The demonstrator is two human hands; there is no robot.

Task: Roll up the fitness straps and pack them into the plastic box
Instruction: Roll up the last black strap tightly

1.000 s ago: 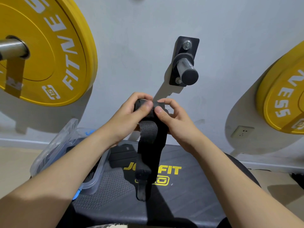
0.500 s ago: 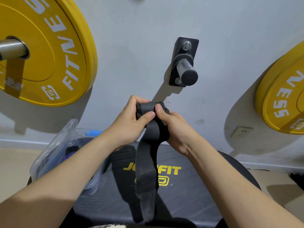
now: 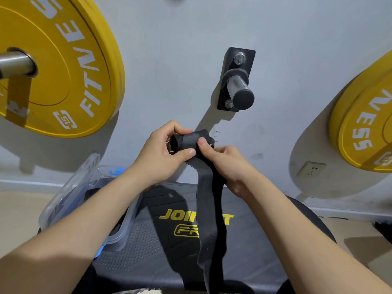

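Black strap (image 3: 209, 209) held near plastic box (image 3: 125, 230) seemingly containing more straps (image 3: 93, 193).

On round yellow weight plate (image 3: 63, 60) left above black padded bench (image 3: 148, 247), "FITNE"; on right yellow plate (image 3: 364, 132), "NESS"; on bench, "JOIN", "PR".

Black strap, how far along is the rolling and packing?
Done: the top end of the black strap is wound into a small roll. In hand: the left hand and right hand both grip that roll. Left: a long tail hangs unrolled over the bench, and the strap is not yet in the open plastic box, where dark contents are partly hidden.
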